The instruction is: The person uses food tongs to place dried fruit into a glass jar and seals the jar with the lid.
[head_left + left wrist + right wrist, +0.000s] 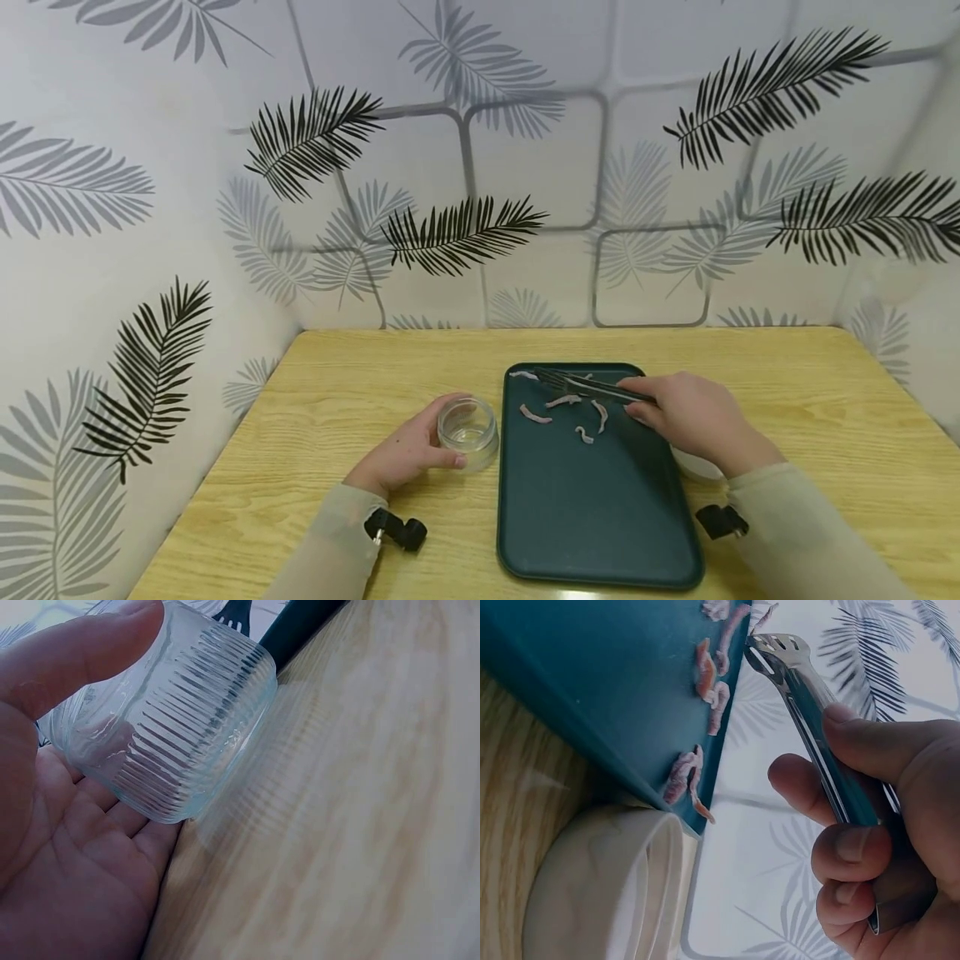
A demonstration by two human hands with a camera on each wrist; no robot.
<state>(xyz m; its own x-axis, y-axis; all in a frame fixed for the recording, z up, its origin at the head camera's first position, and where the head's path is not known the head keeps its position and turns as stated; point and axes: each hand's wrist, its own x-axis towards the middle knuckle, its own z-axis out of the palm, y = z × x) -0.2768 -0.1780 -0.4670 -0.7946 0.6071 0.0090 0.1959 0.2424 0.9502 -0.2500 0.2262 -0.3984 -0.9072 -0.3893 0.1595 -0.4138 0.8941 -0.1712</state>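
My left hand [411, 450] holds a small clear glass jar [468, 433] on the table, just left of the green tray. The left wrist view shows the jar's ribbed side [202, 712], with the thumb on one side and fingers behind. My right hand [693, 417] grips metal tongs [600, 387] over the tray's far part. Their slotted tips [780, 645] are near a pale strip [524, 375] at the far left corner; whether they touch it I cannot tell. Several pinkish, wrinkled strips [536, 414] lie on the tray [592, 517].
A white round container [592, 885] stands against the tray's right side, mostly hidden under the right forearm in the head view. The wooden table [390, 358] meets a leaf-patterned wall [525, 275] at the back.
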